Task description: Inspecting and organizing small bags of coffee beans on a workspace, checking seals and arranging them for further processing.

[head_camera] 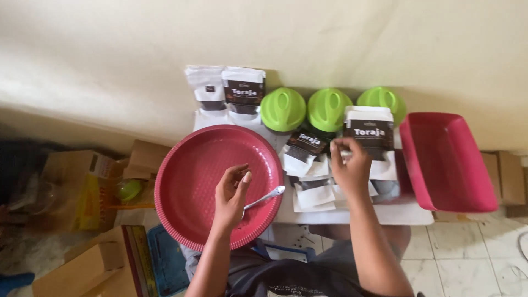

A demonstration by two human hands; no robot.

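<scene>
My left hand [231, 192] grips a white spoon [267, 196] over the round red tray [190, 165], my right hand [350, 165] pinches a white pouch [369, 127], with three green lids [283, 108] far, a red bin [448, 159] right, cardboard boxes [77, 187] left, on a white table [407, 212] against a cream wall [330, 38].

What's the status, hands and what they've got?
Left hand shut on spoon over round red tray. Right hand pinching white pouch top. Three green lids behind; rectangular red tray at right.
</scene>
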